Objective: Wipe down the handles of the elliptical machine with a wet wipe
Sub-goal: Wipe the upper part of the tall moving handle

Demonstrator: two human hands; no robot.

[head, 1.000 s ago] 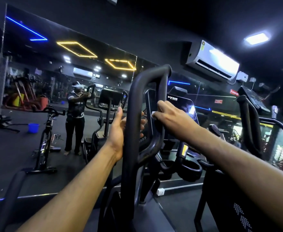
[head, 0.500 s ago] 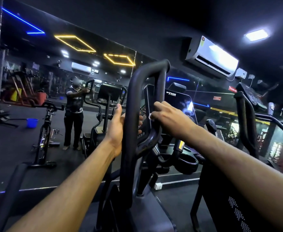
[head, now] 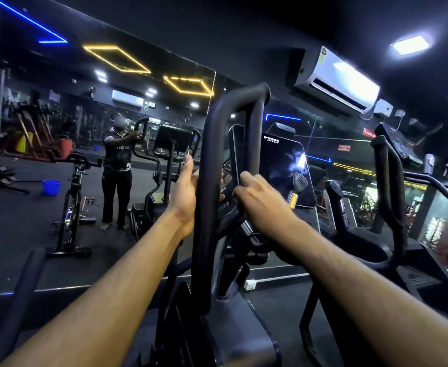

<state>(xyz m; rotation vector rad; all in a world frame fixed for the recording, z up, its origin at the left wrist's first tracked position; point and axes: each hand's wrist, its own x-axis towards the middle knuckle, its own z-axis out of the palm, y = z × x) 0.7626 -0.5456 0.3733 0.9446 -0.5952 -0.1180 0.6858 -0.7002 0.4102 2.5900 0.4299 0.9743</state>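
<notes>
Two bare forearms reach up from the bottom edge to one black loop handle (head: 212,197) dead centre. Left hand (head: 184,193) sits on the handle's left side, thumb up, fingers wrapped behind the bar and mostly hidden by it. Right hand (head: 262,201) has its fingers curled on the handle's inner right bar, low on the loop; wipe not visible, so can't tell whether it is under those fingers. Handle blocks part of the console (head: 284,168) just behind, dark screen with a small logo. One more loop handle, right handle (head: 387,181), stands well apart toward the right edge. Mirror (head: 85,128) fills the far left wall: one spin bike (head: 71,197), one blue bucket (head: 51,187) on the floor near it, one standing person's reflection (head: 117,170). One AC unit (head: 337,80) upper right, one ceiling light (head: 409,45) in the top right corner.
</notes>
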